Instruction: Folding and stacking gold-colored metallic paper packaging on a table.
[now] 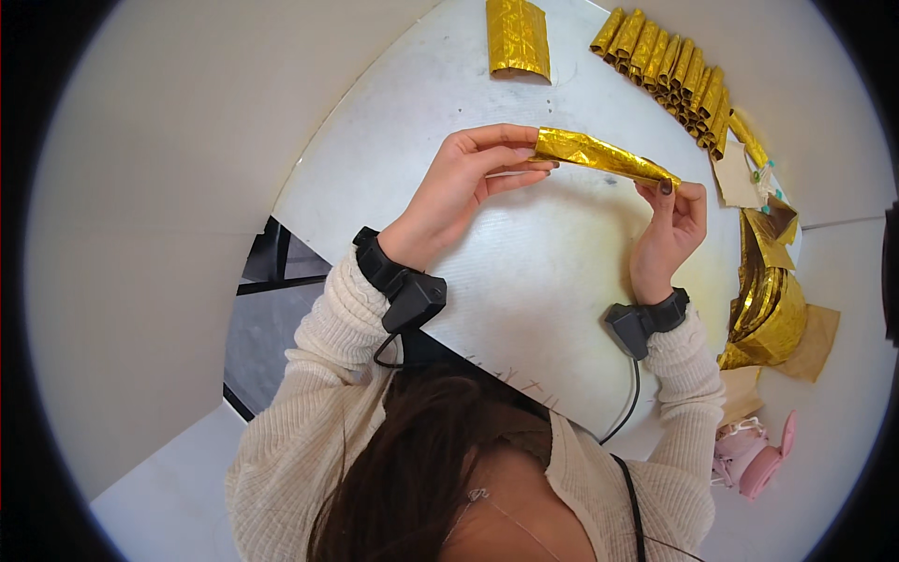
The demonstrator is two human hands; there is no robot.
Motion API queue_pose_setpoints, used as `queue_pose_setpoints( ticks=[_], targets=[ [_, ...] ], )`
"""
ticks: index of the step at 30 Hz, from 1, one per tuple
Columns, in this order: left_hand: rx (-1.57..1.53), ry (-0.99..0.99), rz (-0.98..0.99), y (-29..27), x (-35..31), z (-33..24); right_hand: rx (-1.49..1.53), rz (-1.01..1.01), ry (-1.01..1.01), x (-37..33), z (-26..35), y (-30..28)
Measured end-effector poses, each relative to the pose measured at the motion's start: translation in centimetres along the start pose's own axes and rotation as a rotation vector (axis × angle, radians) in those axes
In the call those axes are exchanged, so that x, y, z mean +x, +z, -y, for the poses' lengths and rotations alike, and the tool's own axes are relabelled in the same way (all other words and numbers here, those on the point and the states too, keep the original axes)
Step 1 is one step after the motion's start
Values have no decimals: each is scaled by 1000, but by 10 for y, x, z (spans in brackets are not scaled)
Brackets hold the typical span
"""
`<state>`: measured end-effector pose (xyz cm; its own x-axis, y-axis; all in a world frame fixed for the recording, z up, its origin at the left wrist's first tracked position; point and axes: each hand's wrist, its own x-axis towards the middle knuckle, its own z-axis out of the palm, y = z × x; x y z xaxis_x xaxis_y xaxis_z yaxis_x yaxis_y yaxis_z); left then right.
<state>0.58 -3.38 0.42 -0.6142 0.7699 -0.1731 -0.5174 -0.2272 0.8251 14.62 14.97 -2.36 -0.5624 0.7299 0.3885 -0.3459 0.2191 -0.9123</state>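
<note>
Through the head camera I see both hands up over the white table [534, 300], well apart from each other and joined only by the gold roll [604, 159] stretched between them. My left hand [473, 178] grips the roll's left end, with fingers above and below it; my right hand [670, 225] pinches the right end, thumb on the near side. The roll hangs clear of the surface, tilted so that its right end sits lower in my view, and its foil is creased along the length. Beyond it, near the far edge, a flat gold sheet [519, 42] lies by itself. To the right of that I have a stack of rolls [670, 80], piled side by side in layers, their open ends facing me. Just below the stack lies a piece of brown paper [738, 178], and nearer, along the right side, a curved pile of gold foil [777, 323], its layers fanned. Lower right, a pink object [768, 466] sits near some pale paper [742, 393]. Each wrist wears a black strap with a box, the left box [415, 302] and the right box [629, 328] each trailing a cable.
</note>
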Motion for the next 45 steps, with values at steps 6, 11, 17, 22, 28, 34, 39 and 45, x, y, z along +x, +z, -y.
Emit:
queue_pose_setpoints(
  ticks=[6,11,17,22,28,34,39,45],
  targets=[
    [277,159,68,-3,-3,-2,32,11,18,1,1,1],
    [508,202,139,1,-11,-9,67,-7,79,3,2,2],
    [649,257,79,-9,-6,-7,88,49,69,0,3,1],
    [437,361,38,-5,-3,0,87,54,47,-3,1,1],
    [454,318,-76,2,-5,0,20,57,1,-5,4,1],
    [511,357,-72,-2,1,4,20,86,15,-5,7,2],
    [440,264,44,1,-3,3,43,31,87,-1,8,4],
    [391,254,133,8,-6,6,42,4,135,1,8,2]
  ],
)
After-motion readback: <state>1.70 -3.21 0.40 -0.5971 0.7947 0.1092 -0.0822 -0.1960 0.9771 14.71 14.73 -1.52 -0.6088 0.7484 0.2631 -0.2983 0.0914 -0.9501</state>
